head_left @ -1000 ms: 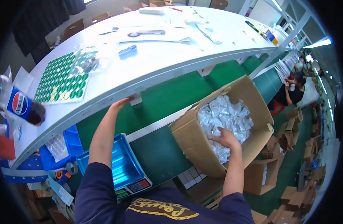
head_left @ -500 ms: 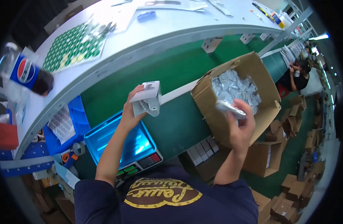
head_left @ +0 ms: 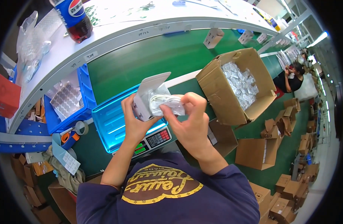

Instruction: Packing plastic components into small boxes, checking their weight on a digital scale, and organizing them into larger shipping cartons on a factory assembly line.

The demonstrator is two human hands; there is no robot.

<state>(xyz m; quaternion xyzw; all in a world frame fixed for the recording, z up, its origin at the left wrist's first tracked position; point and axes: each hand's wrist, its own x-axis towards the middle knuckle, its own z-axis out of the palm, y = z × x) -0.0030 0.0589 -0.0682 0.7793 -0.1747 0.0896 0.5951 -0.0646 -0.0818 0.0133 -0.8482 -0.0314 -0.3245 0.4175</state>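
Observation:
In the middle, my left hand [head_left: 133, 125] is wrapped round a small white box [head_left: 146, 86] whose flap stands up. My right hand [head_left: 193, 130] pinches a coiled white cable [head_left: 167, 103] in a clear plastic bag. The bagged cable is at the box's open end, partly covering it; how far inside it reaches, I cannot tell. Below my left hand lies the blue tray [head_left: 109, 119] of a weighing scale. To the right of my hands, a large open carton [head_left: 218, 99] holds many similar clear bags [head_left: 238, 84].
A raised white shelf [head_left: 134, 18] with a cola bottle [head_left: 78, 26] crosses the far side. A blue bin [head_left: 90, 89] with sticker sheets and tape rolls [head_left: 81, 127] are at left. Cardboard boxes [head_left: 253, 151] stand on the right. A person [head_left: 291, 80] sits far right.
My right hand has come left from the large carton to the small box with the bagged cable. The small box has tilted, its flap now upright. The view has shifted.

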